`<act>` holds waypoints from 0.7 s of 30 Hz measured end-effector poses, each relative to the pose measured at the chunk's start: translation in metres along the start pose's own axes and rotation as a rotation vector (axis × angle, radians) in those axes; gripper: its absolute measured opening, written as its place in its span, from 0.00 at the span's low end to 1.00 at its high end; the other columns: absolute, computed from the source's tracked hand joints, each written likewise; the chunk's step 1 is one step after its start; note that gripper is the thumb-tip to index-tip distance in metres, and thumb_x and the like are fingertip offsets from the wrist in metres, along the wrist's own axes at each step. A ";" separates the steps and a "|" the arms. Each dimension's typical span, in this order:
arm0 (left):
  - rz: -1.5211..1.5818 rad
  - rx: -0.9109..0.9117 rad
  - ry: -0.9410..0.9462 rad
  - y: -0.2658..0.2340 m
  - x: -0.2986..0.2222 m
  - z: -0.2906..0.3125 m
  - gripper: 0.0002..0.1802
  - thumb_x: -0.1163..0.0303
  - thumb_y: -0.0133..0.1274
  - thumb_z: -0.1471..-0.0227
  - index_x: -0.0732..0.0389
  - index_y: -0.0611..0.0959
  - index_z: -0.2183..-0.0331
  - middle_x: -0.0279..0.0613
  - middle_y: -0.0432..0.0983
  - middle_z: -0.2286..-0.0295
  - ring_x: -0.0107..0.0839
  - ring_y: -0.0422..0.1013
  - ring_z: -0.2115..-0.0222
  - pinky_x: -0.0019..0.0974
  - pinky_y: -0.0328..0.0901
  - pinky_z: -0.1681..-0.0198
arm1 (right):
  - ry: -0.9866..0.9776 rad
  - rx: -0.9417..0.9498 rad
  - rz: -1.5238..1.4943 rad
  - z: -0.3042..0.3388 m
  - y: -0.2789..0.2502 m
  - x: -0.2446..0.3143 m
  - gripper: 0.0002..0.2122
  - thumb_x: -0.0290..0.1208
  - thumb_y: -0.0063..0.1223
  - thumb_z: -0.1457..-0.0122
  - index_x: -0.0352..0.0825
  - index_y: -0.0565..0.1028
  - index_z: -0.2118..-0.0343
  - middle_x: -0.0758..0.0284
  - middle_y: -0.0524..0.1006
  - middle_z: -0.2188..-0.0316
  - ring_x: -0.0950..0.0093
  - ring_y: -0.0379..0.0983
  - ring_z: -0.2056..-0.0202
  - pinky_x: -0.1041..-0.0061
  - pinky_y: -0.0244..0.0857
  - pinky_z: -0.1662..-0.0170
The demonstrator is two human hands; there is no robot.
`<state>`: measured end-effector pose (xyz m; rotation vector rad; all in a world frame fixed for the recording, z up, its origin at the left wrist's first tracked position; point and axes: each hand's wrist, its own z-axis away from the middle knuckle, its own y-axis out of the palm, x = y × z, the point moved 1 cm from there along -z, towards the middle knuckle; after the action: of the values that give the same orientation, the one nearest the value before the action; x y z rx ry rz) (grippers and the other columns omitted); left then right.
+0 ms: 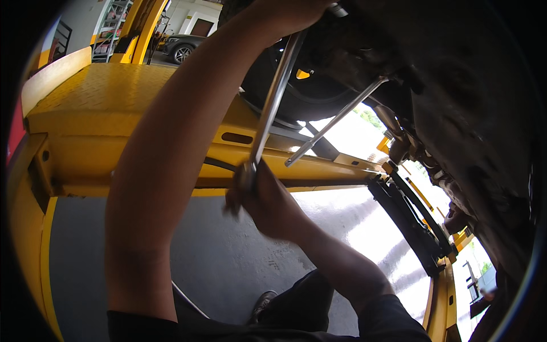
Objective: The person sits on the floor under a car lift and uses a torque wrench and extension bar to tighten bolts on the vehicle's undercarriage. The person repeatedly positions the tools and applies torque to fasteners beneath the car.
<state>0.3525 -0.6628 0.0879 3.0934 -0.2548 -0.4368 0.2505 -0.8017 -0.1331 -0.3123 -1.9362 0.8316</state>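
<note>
A long steel wrench (274, 102) slants down beneath the raised vehicle's dark underside. My right hand (268, 208) is closed around its lower, rounded end, with the fingers a little blurred. At the top edge my left hand (290, 16) is closed about the upper end, partly cut off by the frame. A short metal piece (338, 9) pokes out beyond that hand; its link to the wrench is hidden. To the right of the wrench, a second steel bar (336, 121) hangs at a slant from the underside, touched by neither hand.
A dark tyre (319, 100) rests by the yellow lift ramp (85, 122). The vehicle's underside (473, 114) fills the upper right. A black cross-piece (407, 222) spans the lift at right. Beyond are a grey car (182, 48) and shelves (108, 31). Grey floor (222, 251) lies below.
</note>
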 end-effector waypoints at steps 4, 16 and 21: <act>0.002 0.074 0.335 0.027 0.019 -0.011 0.25 0.57 0.51 0.34 0.70 0.76 0.48 0.54 0.80 0.59 0.40 0.76 0.58 0.38 0.68 0.50 | -0.150 -0.289 0.023 -0.100 -0.001 -0.060 0.13 0.26 0.48 0.32 0.31 0.61 0.48 0.56 0.75 0.64 0.65 0.77 0.63 0.63 0.72 0.59; -0.283 -0.016 0.477 0.043 0.029 -0.022 0.21 0.66 0.50 0.35 0.71 0.73 0.47 0.58 0.76 0.54 0.45 0.77 0.56 0.44 0.71 0.51 | -0.008 -0.217 -0.321 -0.032 -0.012 -0.065 0.13 0.28 0.54 0.33 0.37 0.64 0.51 0.69 0.68 0.68 0.76 0.67 0.68 0.69 0.68 0.59; 0.020 0.068 0.033 0.053 0.039 -0.018 0.19 0.59 0.41 0.31 0.66 0.77 0.55 0.46 0.79 0.70 0.38 0.78 0.71 0.44 0.73 0.67 | 0.125 -0.181 -0.096 0.086 -0.037 -0.007 0.12 0.29 0.53 0.33 0.37 0.66 0.50 0.71 0.69 0.69 0.79 0.68 0.69 0.74 0.67 0.61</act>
<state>0.3858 -0.7215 0.0964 3.1587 -0.3059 -0.3841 0.1849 -0.8681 -0.1389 -0.3678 -1.8970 0.5623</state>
